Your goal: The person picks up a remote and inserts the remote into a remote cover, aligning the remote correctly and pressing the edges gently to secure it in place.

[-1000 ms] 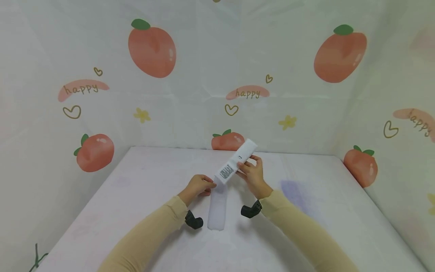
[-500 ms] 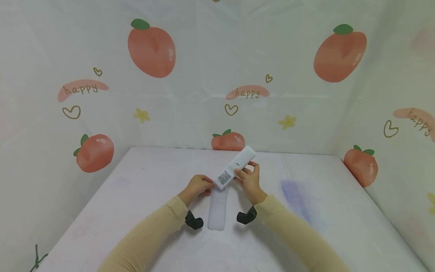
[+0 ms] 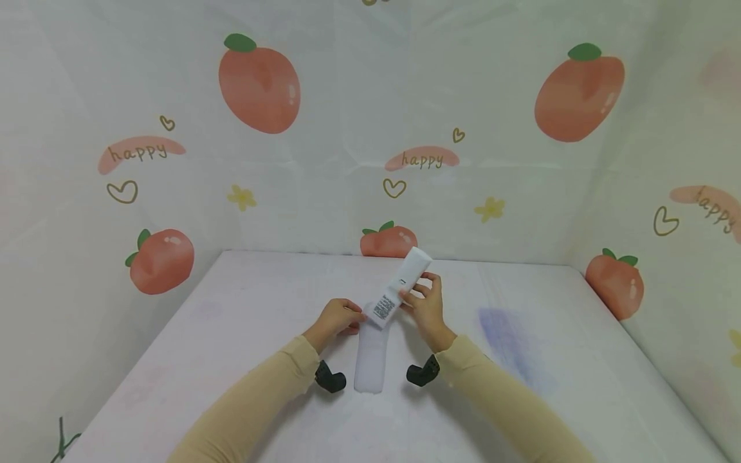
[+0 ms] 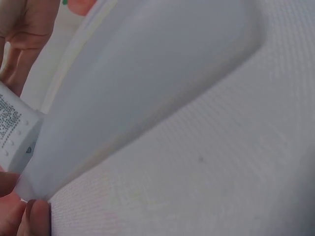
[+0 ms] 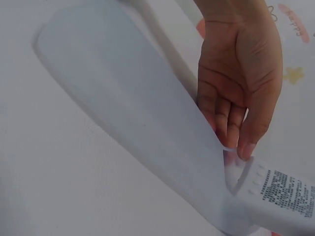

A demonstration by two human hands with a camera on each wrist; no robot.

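Note:
In the head view my right hand (image 3: 427, 310) grips a white remote control (image 3: 410, 271), tilted with its far end up to the right. Its back faces up, with a printed label and a small slot. Below it a long translucent sleeve (image 3: 370, 363) lies on the table. My left hand (image 3: 336, 316) pinches the sleeve's upper end at its left edge. The remote's lower end overlaps the sleeve's mouth (image 5: 231, 169); how far it is inside I cannot tell. The left wrist view shows the labelled end of the remote (image 4: 17, 125) close to the pinching fingers (image 4: 37, 216).
A white cloth covers the table (image 3: 243, 360), with a purple smudge (image 3: 503, 341) right of the hands. Behind it hangs a white curtain (image 3: 330, 116) printed with peaches. A black camera mount (image 3: 331, 377) sits below the left wrist, another (image 3: 422, 372) below the right.
My right hand has brought the remote control down and slightly left, its labelled end now lower over the sleeve's mouth and its tilt a little steeper. My left hand and the sleeve stay nearly still.

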